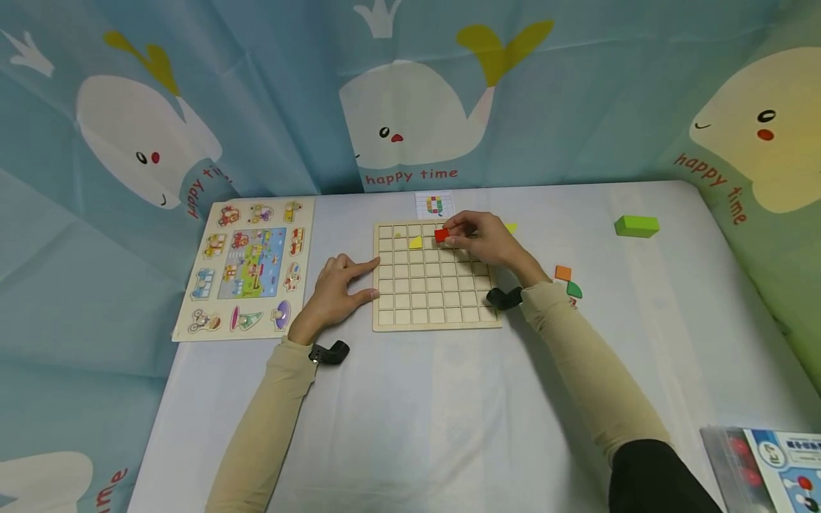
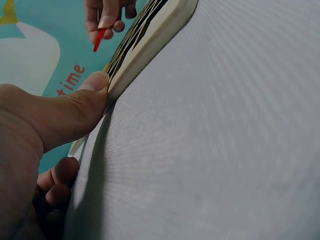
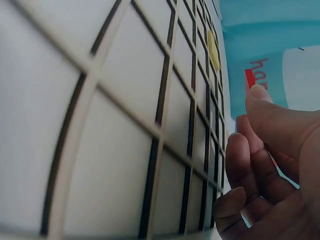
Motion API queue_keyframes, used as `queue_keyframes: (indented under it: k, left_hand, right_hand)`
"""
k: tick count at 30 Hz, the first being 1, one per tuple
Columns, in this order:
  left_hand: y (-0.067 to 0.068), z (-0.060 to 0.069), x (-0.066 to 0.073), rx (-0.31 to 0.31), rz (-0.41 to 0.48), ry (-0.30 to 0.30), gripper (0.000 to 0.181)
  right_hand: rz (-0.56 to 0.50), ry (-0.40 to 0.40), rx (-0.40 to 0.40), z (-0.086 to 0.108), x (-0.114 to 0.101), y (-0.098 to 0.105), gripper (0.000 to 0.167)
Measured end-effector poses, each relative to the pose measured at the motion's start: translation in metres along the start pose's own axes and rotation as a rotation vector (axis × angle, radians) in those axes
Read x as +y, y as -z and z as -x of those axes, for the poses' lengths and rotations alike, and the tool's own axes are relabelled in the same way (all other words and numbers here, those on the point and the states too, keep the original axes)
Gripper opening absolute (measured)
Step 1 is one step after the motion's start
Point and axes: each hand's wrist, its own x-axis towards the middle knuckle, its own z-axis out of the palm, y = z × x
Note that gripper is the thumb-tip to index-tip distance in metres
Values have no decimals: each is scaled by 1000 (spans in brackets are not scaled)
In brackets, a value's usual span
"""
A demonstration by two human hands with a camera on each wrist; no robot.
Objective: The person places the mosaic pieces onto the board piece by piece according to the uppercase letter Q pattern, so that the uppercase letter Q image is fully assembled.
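A wooden grid board (image 1: 439, 313) lies on the white table. My right hand (image 1: 485, 239) pinches a small red tile (image 1: 441, 235) between thumb and fingertips, above the board's far rows; the red tile (image 3: 250, 78) also shows in the right wrist view. Left of it, a yellow tile (image 1: 415, 243) sits on the grid, with a tiny yellow spot nearby. My left hand (image 1: 336, 288) touches the board's left edge with thumb and forefinger; in the left wrist view the thumb (image 2: 82, 102) presses against that edge. Behind the board lies a card (image 1: 435, 205) with a coloured-square pattern.
Right of the board lie an orange tile (image 1: 563, 273), a green curved piece (image 1: 574, 290) and a partly hidden red one. A yellow-green piece (image 1: 511, 228) peeks out behind my right hand. Farther out are a green block (image 1: 636, 226), a picture puzzle (image 1: 199, 306) and a plastic box (image 1: 737, 463).
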Motion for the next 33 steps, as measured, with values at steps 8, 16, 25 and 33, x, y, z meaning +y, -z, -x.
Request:
queue_keyframes:
  k: [8, 16, 25, 33]
  left_hand:
    - [-1, 0, 0, 3, 3, -11, 65]
    - [1, 1, 1, 4, 11, -8, 65]
    - [0, 0, -1, 9, 2, -19, 65]
    - [-1, -1, -2, 8, 11, -12, 64]
  right_hand:
    - [14, -13, -21, -7, -5, -9, 27]
    - [19, -16, -28, -11, -5, -11, 25]
    - [46, -49, -43, -16, -5, -13, 23]
    - [87, -35, -54, -17, -9, -16, 22]
